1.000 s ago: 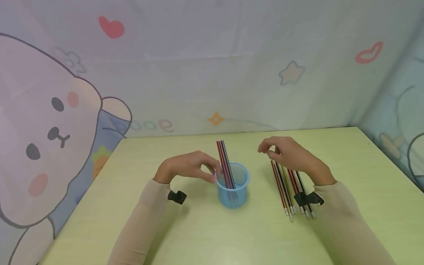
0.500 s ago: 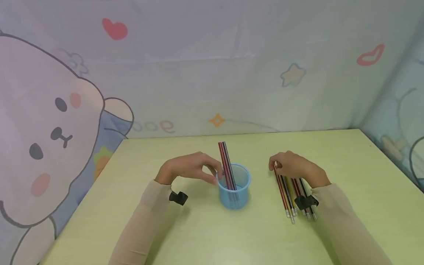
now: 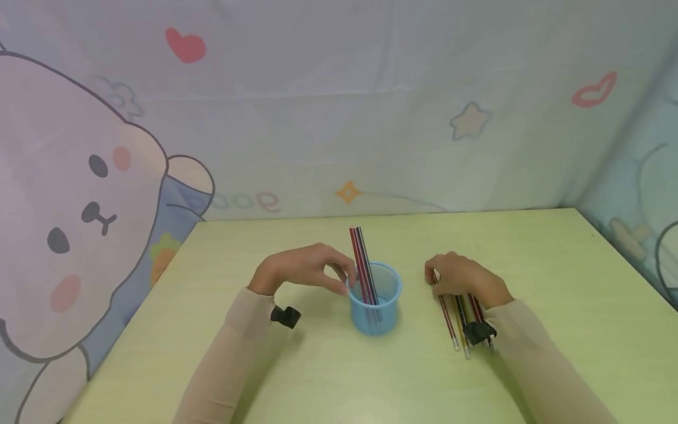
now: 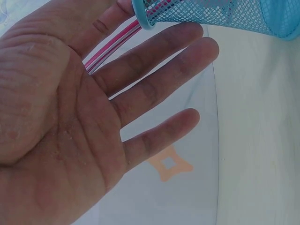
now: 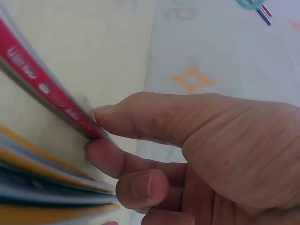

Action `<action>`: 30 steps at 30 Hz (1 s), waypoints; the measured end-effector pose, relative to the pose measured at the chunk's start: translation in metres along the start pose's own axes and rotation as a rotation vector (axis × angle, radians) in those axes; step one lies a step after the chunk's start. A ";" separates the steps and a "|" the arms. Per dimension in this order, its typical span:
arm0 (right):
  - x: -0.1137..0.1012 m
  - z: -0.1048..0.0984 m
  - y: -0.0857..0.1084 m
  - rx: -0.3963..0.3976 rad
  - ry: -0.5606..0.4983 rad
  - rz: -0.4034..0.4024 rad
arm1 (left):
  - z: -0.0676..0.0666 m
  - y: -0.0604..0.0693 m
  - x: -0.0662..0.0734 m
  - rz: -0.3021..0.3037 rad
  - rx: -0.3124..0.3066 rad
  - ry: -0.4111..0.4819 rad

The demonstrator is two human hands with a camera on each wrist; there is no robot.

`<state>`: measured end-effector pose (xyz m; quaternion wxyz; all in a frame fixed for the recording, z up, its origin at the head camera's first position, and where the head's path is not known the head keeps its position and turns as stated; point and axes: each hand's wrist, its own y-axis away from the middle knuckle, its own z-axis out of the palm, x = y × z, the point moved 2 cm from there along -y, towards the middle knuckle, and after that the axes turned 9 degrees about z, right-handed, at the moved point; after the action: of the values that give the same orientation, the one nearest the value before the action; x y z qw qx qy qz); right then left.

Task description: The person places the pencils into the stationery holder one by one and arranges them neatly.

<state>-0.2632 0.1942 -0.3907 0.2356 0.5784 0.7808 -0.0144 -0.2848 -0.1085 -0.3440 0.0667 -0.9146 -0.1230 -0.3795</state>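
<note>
My left hand [image 3: 312,266] pinches the left rim of a blue mesh cup [image 3: 374,320], its other fingers stretched out in the left wrist view. Several red and dark striped pencils [image 3: 362,259] stand in that cup, leaning left. To the right, my right hand [image 3: 466,278] is low over the pencils lying on the table; thumb and index finger pinch one red pencil [image 5: 51,93] by its end in the right wrist view. Beside it lie yellow and dark pencils [image 5: 51,185], partly hidden under the hand and wrist in the head view.
The pale yellow-green table [image 3: 318,371] ends at a printed cloth backdrop [image 3: 296,135], with a second cloth [image 3: 651,118] along the right side. Black bands sit on both wrists, over beige sleeves.
My right hand has come down and nearer onto the pencils, taking hold of a red one, whose near end has shifted slightly left. My left hand has stayed at the cup.
</note>
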 end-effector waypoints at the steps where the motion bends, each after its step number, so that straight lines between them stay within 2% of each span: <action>1: -0.002 0.001 0.000 0.007 0.009 0.003 | 0.000 0.000 0.000 0.001 0.000 0.000; 7: -0.009 0.010 -0.004 0.087 0.085 -0.024 | 0.000 -0.001 -0.001 0.008 -0.001 -0.005; 9: -0.009 0.013 -0.006 0.101 0.081 -0.045 | 0.000 -0.001 -0.001 0.009 -0.003 0.000; 13: -0.006 0.018 -0.012 0.041 -0.017 -0.108 | 0.001 0.000 -0.001 0.001 -0.004 0.007; 16: -0.003 0.014 -0.015 -0.013 -0.117 -0.159 | 0.001 0.000 -0.001 0.001 -0.003 0.005; 18: -0.003 0.007 -0.014 -0.012 -0.169 -0.179 | 0.000 0.000 -0.001 0.003 0.000 0.003; 22: -0.005 -0.011 -0.008 0.066 -0.235 -0.190 | 0.000 -0.001 -0.001 0.002 -0.002 0.001; 30: -0.018 -0.040 0.010 0.272 -0.316 -0.247 | -0.002 -0.002 -0.001 0.005 -0.004 0.005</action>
<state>-0.2639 0.1927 -0.3458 0.2714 0.4954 0.7899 -0.2385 -0.2872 -0.1071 -0.3434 0.0660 -0.9141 -0.1197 -0.3818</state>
